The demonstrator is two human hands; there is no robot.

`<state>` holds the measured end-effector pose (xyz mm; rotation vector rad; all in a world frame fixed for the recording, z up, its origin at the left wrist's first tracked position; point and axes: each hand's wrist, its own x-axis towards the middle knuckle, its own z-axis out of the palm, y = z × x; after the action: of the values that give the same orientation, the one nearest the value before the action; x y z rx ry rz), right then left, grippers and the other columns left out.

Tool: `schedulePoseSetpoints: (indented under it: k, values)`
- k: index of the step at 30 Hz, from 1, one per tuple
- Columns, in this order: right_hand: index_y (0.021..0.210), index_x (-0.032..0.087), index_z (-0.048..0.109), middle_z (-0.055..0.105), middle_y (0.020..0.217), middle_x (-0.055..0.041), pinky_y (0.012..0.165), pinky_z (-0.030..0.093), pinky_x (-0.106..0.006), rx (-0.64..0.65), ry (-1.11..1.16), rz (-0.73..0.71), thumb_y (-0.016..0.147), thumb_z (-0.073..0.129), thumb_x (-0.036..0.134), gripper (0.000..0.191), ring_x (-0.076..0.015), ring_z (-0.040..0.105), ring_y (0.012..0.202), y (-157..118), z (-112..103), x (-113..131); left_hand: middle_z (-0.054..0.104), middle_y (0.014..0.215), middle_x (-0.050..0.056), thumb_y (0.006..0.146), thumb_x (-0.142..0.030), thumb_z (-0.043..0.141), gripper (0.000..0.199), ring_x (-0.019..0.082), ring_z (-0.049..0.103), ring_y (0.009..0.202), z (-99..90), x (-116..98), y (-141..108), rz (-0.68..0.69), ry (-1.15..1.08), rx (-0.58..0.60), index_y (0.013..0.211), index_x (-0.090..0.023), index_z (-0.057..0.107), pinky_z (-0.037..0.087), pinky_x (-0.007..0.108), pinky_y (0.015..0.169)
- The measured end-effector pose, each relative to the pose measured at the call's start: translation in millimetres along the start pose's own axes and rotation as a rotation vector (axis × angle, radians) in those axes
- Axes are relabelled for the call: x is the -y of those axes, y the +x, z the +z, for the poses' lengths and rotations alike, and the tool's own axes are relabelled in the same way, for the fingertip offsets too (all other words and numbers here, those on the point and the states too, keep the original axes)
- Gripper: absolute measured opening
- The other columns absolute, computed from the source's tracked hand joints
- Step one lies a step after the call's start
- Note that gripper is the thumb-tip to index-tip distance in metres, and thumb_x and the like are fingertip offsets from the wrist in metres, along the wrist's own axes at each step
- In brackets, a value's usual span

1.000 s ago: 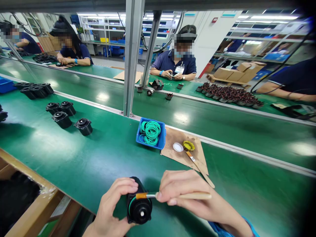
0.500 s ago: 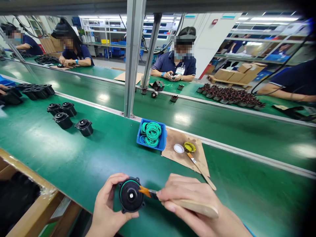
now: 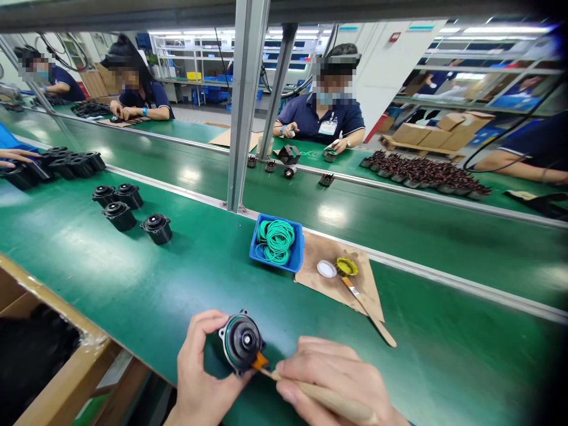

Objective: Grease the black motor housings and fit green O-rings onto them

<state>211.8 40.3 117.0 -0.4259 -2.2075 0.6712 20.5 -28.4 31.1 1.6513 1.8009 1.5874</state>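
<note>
My left hand (image 3: pixel 206 370) is closed around a black round motor housing (image 3: pixel 243 342), tilted so its stepped top faces me. A green ring (image 3: pixel 227 343) sits around the housing's rim. In my right hand (image 3: pixel 332 378) is a wooden-handled brush (image 3: pixel 326 399), gripped between thumb and fingers. Its orange bristles (image 3: pixel 260 361) touch the lower right edge of the housing. Beyond my hands, a second brush (image 3: pixel 370 313) lies with its bristle end on a stained cardboard sheet (image 3: pixel 310 284), beside a yellow-rimmed dish (image 3: pixel 347 266) and a white lid (image 3: pixel 326 269).
A blue bin (image 3: pixel 277 266) of green rings stands behind my hands. Several black housings (image 3: pixel 157 228) stand at the left. A metal post (image 3: pixel 248 106) rises from the bench's far rail. Co-workers sit across the line; another person's hand (image 3: pixel 18 157) reaches in at far left.
The housing has tilted in my left hand. The brush has moved from the upper right of its rim down to the lower right edge. The whole view has shifted slightly.
</note>
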Motion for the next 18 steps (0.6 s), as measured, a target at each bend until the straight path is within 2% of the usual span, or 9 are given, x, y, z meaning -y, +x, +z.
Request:
schedulePoseSetpoints:
  k: [4,10,14,18]
  values:
    - [0.084,0.018,0.065,0.066,0.059,-0.0005,0.05,0.045,-0.025,-0.043,0.096,0.098,0.091,0.056,0.005,0.016,-0.0129,0.056,0.047,-0.4,7.4,0.7,0.062,0.104,0.007,0.071,-0.019,0.077,0.044,0.022,0.065,0.096,0.6,-5.3,3.5,0.159,0.136,0.005,0.11,-0.019,0.057,0.058,0.032,0.08]
    - [0.065,0.019,0.062,0.066,0.055,0.0015,0.054,0.049,-0.02,-0.149,0.091,0.146,0.09,0.052,0.002,0.032,-0.0111,0.063,0.049,1.0,13.0,0.4,0.062,0.103,0.01,0.077,-0.011,0.07,0.038,0.023,0.062,0.095,0.9,-11.5,6.0,0.353,0.236,0.041,0.113,-0.015,0.058,0.057,0.034,0.08]
    - [0.061,0.019,0.063,0.066,0.054,0.0012,0.054,0.052,-0.019,-0.203,0.094,0.243,0.093,0.051,0.006,0.036,-0.0114,0.066,0.051,0.3,14.7,-2.6,0.063,0.106,0.011,0.079,-0.003,0.063,0.038,0.024,0.06,0.098,6.0,-13.3,1.7,0.396,0.226,0.045,0.115,-0.014,0.059,0.055,0.036,0.082]
    - [0.057,0.018,0.061,0.064,0.05,0.0002,0.047,0.05,-0.017,-0.284,0.086,0.261,0.093,0.053,0.008,0.039,-0.0105,0.063,0.045,2.4,14.7,-9.9,0.064,0.107,0.012,0.08,0.002,0.059,0.039,0.025,0.06,0.1,10.0,-12.6,-4.4,0.41,0.215,0.032,0.116,-0.014,0.061,0.053,0.039,0.086]
